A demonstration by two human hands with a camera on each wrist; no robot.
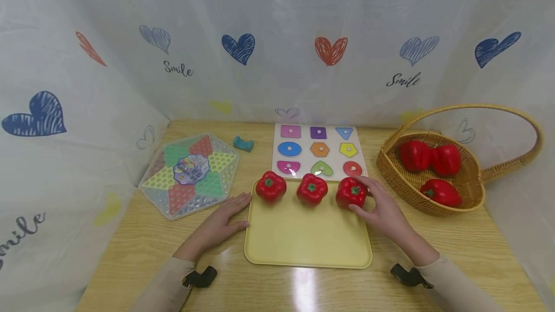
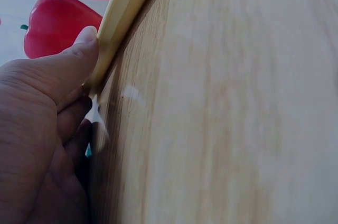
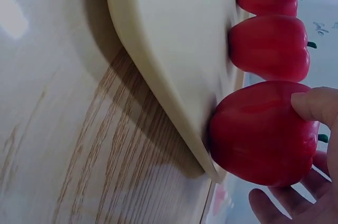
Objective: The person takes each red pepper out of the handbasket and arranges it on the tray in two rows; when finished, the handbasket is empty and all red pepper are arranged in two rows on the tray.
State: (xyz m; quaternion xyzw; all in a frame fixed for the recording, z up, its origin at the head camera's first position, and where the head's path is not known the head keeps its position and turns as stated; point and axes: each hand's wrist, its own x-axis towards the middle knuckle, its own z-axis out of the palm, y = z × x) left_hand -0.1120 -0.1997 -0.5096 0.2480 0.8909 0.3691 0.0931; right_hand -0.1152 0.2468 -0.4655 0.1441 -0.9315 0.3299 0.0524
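Three red bell peppers stand in a row along the far side of a yellow tray [image 1: 308,240]: a left one [image 1: 270,188], a middle one [image 1: 312,189] and a right one [image 1: 350,192]. My right hand [image 1: 386,211] holds the right pepper, thumb on the near side and fingers round its outer side. In the right wrist view this pepper [image 3: 259,134] sits at the tray's corner. My left hand [image 1: 223,223] lies against the tray's left edge, fingers extended. The left wrist view shows its thumb [image 2: 79,55] touching the tray rim [image 2: 119,20].
A wicker basket [image 1: 481,175] with three more red peppers stands at the right. Behind the tray lies a shape puzzle board [image 1: 318,150]. A hexagonal Chinese checkers board [image 1: 191,175] lies at the left, with a small teal piece [image 1: 243,144] near it. A printed curtain closes off the back.
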